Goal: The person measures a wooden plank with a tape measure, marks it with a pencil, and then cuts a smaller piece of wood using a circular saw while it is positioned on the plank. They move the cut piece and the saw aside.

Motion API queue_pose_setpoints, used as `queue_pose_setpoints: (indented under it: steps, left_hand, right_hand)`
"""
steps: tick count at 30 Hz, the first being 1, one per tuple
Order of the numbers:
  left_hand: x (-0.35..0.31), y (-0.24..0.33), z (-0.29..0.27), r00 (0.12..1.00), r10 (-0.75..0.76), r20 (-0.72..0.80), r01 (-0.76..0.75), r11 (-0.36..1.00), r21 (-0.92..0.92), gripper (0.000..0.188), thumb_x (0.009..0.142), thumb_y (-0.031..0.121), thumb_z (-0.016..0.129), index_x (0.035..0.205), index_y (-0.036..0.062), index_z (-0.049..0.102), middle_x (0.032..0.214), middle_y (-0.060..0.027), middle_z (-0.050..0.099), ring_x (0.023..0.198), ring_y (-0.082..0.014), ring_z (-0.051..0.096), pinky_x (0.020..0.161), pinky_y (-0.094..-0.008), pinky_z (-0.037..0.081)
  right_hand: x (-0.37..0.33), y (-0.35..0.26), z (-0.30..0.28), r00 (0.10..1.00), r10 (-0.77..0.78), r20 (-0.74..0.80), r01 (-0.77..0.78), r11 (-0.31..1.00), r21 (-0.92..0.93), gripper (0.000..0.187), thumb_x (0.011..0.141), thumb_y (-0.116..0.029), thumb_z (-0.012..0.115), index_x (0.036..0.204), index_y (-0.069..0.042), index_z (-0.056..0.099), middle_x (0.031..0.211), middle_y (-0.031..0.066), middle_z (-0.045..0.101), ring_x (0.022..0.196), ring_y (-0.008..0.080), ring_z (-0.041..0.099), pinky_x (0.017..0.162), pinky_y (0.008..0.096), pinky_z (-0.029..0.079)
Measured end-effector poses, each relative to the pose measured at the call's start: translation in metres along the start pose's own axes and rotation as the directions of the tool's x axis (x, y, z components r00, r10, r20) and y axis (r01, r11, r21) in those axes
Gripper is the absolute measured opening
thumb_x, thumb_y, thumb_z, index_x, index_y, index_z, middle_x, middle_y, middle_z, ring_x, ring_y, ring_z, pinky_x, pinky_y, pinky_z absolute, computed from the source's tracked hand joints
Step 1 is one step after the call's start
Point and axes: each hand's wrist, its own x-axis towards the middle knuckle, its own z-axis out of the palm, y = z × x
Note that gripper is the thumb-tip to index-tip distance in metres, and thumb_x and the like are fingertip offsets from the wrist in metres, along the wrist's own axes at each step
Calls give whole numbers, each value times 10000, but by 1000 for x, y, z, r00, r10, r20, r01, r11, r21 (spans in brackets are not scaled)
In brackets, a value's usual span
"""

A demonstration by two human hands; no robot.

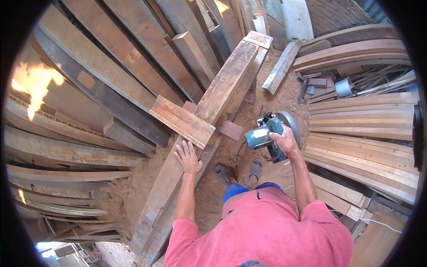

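My right hand (287, 142) is wrapped round the rear handle of a teal circular saw (260, 138). The saw is held off to the right of a long, thick wooden beam (229, 80), apart from any wood. On the beam's top face my left hand (189, 159) lies flat with its fingers spread. Its fingertips are close to a short board (183, 121) lying crosswise over the beam; whether they touch it I cannot tell. A small reddish-brown wood piece (229, 129) sticks out to the right from under that board.
Long planks (133, 49) lean and lie along the left and far side. Stacked boards (360, 115) fill the right. A grey timber offcut (282, 66) and a metal can (344, 88) lie at the far right. Sawdust covers the ground round my feet; a pale cord (384, 224) runs at lower right.
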Motion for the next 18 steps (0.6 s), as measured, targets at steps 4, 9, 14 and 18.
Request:
queue_pose_setpoints:
  steps: [4,9,14,18]
  left_hand:
    - [-14,-30,15,934,341,-106,-351,931,-99,923,696,93,693,1554,90,353,1638,-220,256,1519,-525,114,1200,-695,100]
    - [-5,-34,14,890,437,-132,-445,894,-46,871,705,91,680,1531,117,408,1631,-227,269,1529,-489,131,1199,-695,107]
    - [18,-9,0,926,369,-76,-375,923,-83,854,699,181,762,1503,212,475,1654,-217,230,1541,-462,117,1203,-689,101]
    - [25,-3,-4,950,311,-28,-312,938,-149,823,667,181,766,1456,215,533,1655,-216,231,1543,-466,105,1206,-686,84]
  right_hand:
    - [-17,27,-13,999,33,-34,-34,999,-4,197,851,-129,693,1002,-29,615,730,-11,540,581,82,502,519,264,420]
    - [-33,51,-29,987,156,-44,-160,982,-104,253,836,-138,694,1035,12,648,860,40,628,747,138,561,660,330,479]
    - [-40,53,-31,972,223,-69,-225,974,-27,257,843,-143,708,1051,-5,647,858,28,627,732,111,552,638,298,464]
    - [-40,51,-34,969,243,-53,-244,970,-7,272,843,-140,712,1073,-11,648,867,29,629,731,109,550,631,291,461]
